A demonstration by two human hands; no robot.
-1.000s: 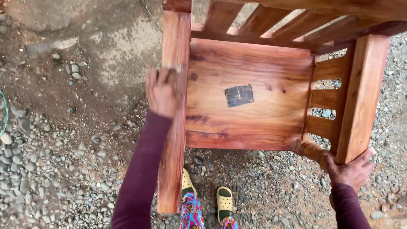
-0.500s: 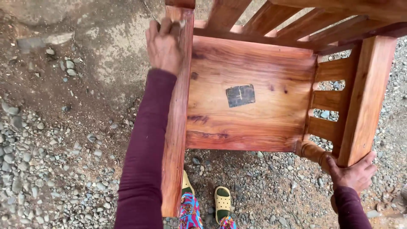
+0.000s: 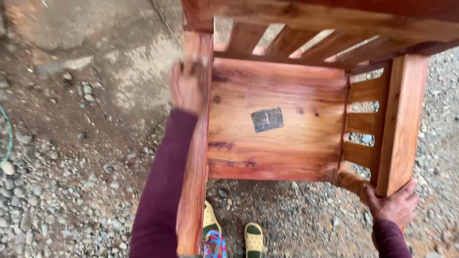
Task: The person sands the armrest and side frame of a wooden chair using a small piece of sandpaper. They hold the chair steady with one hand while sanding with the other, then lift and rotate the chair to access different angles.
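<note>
A reddish varnished wooden armchair [image 3: 277, 143] stands in front of me, seen from above, with a dark square patch [image 3: 267, 119] on its seat. My left hand [image 3: 185, 91] lies on the far part of the left armrest [image 3: 193, 191]. Its fingers are closed over a small greyish piece [image 3: 193, 62], which is too blurred to identify. My right hand [image 3: 393, 206] grips the near end of the right armrest [image 3: 404, 124], at the turned front post.
The chair stands on gravel [image 3: 62, 200] with wet bare ground beyond. My feet in green sandals [image 3: 253, 239] are under the seat's front edge. A green hose [image 3: 8, 138] curves in at the left edge. Back slats rise at the top.
My left hand slid away along the left armrest toward the chair's back, then came partway back toward me. My right hand kept its grip on the right armrest.
</note>
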